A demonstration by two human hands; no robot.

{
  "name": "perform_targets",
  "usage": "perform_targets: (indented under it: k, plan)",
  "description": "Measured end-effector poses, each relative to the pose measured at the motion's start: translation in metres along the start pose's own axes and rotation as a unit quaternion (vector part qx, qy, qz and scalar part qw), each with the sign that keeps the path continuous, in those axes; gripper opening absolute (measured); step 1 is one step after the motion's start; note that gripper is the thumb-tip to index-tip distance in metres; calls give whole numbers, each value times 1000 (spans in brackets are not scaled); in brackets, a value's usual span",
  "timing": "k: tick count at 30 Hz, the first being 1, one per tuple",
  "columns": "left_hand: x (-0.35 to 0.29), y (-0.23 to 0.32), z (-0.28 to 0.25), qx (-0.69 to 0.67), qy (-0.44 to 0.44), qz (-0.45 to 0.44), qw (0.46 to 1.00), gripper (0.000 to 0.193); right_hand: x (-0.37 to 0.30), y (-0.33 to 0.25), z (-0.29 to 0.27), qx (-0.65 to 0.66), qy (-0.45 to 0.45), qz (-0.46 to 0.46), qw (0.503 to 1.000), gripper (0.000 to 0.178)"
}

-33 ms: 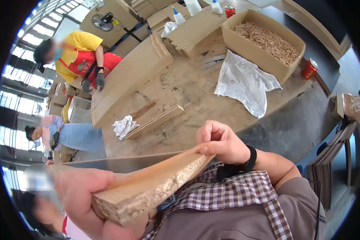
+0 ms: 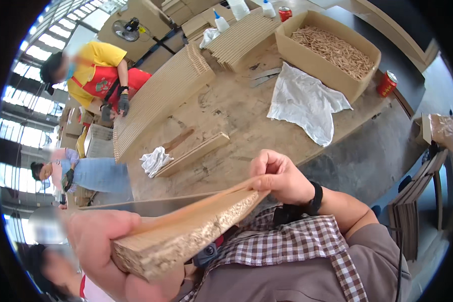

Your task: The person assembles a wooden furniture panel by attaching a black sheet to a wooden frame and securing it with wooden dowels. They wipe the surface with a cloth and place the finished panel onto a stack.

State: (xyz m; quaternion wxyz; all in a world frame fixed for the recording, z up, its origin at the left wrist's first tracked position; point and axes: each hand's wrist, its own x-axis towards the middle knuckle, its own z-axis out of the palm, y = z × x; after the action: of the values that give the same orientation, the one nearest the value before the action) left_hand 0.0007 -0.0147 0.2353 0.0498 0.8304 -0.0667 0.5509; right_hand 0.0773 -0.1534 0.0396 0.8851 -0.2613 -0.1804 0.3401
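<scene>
A wood-coloured particle board strip (image 2: pixel 191 221) lies slantwise in front of my chest, its rough chip edge facing me. My left hand (image 2: pixel 98 239) wraps around the near end, thumb on the upper face and fingers underneath. At the far end my right hand (image 2: pixel 282 178) pinches the strip between thumb and curled fingers; whether anything small sits in that pinch is hidden. Beyond the strip, on the worktable (image 2: pixel 236 121), lie a narrow board (image 2: pixel 194 155) and a crumpled white cloth (image 2: pixel 156 161).
A cardboard box (image 2: pixel 312 63) of wooden dowels stands far right, near a white cloth (image 2: pixel 304 103) and red can (image 2: pixel 386 84). Rows of stacked strips (image 2: pixel 161 95) line the table's far left. A gloved co-worker (image 2: pixel 103 75) stands beside them; other people are at left.
The strip's near end and my left hand sit very slightly further left. The table scene has shifted a little left in view. Both hands keep their hold.
</scene>
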Motion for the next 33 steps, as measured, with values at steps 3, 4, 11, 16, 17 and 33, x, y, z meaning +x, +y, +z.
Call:
perform_targets:
  k: [3, 4, 11, 16, 17, 33]
  plan:
    - [1, -10, -19, -80, -115, -8, 990, 58, -11, 30, -48, -18, 170, 6, 985, 20]
    - [2, -7, -18, -73, -104, -4, 992, 57, -15, 46, -68, -28, 220, 9, 975, 20]
    - [6, -4, -22, -44, -126, 0, 991, 55, -54, 107, -125, -116, 428, 106, 890, 26]
    - [6, -8, -26, -29, -110, 67, 991, 53, -58, 120, -137, -65, 451, 145, 878, 26]
    - [3, -9, -24, -38, -92, 54, 994, 53, -61, 123, -144, -48, 472, 155, 867, 26]
    - [-2, -9, -24, -94, -76, -42, 992, 58, -38, 205, -198, 66, 279, 328, 900, 23]
